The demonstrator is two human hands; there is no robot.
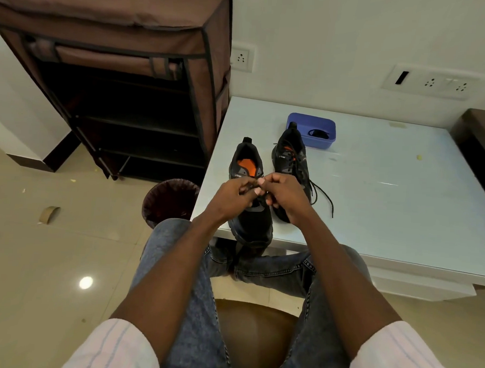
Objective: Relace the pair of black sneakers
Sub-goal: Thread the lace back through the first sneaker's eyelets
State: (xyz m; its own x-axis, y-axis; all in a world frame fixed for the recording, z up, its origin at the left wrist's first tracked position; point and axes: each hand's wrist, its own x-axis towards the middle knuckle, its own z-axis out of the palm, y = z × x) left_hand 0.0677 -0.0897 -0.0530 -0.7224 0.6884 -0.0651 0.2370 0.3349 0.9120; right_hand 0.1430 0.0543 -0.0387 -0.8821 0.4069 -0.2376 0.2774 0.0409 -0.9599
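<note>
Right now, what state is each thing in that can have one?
Left sneaker: on the table, upper eyelets unlaced, orange insole showing.
Right sneaker: laced, lace ends loose on the table.
Left hand: pinching a lace at the left sneaker.
Right hand: pinching the same lace.
Blue tray: open, dark bundle inside.
Shoe rack: flap rolled up, shelves open.
Bin: lined.

Small pale lettering sits on the side of each black sneaker: one mark on the left sneaker (247, 184) near its collar, another on the right sneaker (291, 161) beside the laces. Both are too small and blurred to read. No other writing is legible.
</note>
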